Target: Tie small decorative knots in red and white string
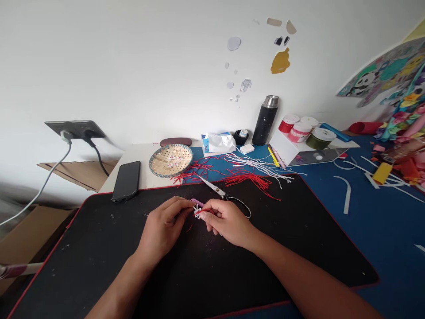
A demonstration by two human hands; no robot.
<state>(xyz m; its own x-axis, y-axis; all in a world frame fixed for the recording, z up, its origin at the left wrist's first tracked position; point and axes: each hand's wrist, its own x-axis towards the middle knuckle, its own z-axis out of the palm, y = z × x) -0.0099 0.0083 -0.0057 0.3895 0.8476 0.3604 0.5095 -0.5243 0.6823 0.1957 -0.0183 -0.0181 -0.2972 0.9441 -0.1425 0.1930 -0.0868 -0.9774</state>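
Observation:
Over the black mat, my two hands meet at a small white and red knotted cord piece (pixel 197 212) with looped ends. My left hand (pixel 168 223) pinches its left side between thumb and fingertips. From the right, my right hand (pixel 229 223) grips it, thumb on top and the other fingers curled beneath. A thin pinkish-purple thing (pixel 198 202) shows just behind the fingertips; its kind is unclear. Behind my right hand lie scissors (pixel 217 189), blades pointing up and left, one handle loop partly covered by the hand.
Red cords (pixel 249 178) and white cords (pixel 262 165) lie loose at the back. A woven basket (pixel 156 166) holds small red and white pieces. Around stand a phone (pixel 126 180), tissue pack (pixel 218 144), black flask (pixel 265 120) and paint jars (pixel 299 132). Paper strips (pixel 346 195) lie right.

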